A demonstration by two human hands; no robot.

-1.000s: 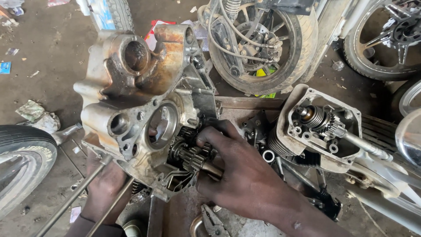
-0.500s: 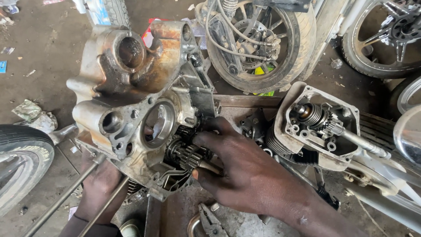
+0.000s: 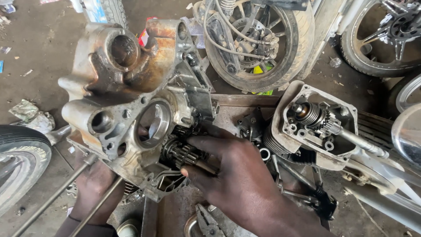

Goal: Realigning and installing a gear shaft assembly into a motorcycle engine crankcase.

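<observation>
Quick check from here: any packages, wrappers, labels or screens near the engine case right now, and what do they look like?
No screens.
Box or carton: top edge, left of centre, blue and white, partly cut off.
Red wrapper: behind the engine case, mostly hidden.
Yellow-green scrap: under the wheel, small and bright.
Crumpled wrapper: on the ground at the left, pale grey-green.
Blue scrap: far left edge, tiny.

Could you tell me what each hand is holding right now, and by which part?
The right hand pinches the gear cluster by its shaft end inside the engine crankcase. The left hand supports the crankcase from beneath; its exact grip is hidden.
</observation>
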